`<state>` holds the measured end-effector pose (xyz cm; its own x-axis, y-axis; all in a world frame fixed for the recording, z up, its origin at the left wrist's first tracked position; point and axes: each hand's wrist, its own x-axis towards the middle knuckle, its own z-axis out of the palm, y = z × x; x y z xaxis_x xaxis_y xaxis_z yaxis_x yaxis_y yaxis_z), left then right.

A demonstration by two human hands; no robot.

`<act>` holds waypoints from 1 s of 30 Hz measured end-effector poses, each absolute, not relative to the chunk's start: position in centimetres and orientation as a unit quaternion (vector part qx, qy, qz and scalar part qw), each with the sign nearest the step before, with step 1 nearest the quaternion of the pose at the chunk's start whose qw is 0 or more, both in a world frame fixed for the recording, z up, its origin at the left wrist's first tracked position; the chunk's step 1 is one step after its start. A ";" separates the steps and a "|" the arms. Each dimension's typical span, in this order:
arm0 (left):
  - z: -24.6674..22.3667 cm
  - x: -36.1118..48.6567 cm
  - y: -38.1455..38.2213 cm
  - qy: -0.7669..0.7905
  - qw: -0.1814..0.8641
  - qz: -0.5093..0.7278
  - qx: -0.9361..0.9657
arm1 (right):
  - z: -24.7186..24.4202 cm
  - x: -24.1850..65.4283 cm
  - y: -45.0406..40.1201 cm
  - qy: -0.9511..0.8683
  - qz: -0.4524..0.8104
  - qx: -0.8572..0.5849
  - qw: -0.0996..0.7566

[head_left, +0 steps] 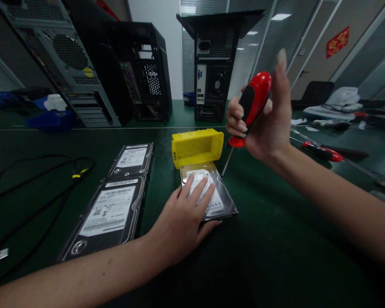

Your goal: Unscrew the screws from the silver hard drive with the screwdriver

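A silver hard drive (221, 201) with a white label lies on the green table. My left hand (188, 209) rests on top of it, fingers spread across the label and the thumb along its near edge. Wrapped in the fingers of my right hand (272, 115) is a red and black screwdriver (256, 96), my thumb sticking up off the handle. Its shaft slants down, and the tip meets the drive's right edge near the far corner; whether a screw sits there I cannot make out. A yellow bin (197, 147) stands tipped on its side right behind the drive.
Two more hard drives (111, 207) (133, 160) lie to the left, beside a black cable (51, 171). Computer cases (214, 72) (144, 72) (73, 64) line the back. Another red and black screwdriver (322, 152) lies at the right among other tools. A blue bin (53, 121) is at the back left.
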<state>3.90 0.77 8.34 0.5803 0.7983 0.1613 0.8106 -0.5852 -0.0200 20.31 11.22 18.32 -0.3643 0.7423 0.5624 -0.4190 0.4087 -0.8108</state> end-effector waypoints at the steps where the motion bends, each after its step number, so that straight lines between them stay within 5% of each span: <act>1: 8.3 3.9 0.8 -0.453 0.046 -0.069 -0.888 | 18.2 20.4 11.4 -0.634 0.520 -0.142 0.555; 30: 8.2 3.8 0.8 -0.444 0.052 -0.084 -0.890 | 17.4 20.8 12.4 -0.607 0.516 -0.157 0.583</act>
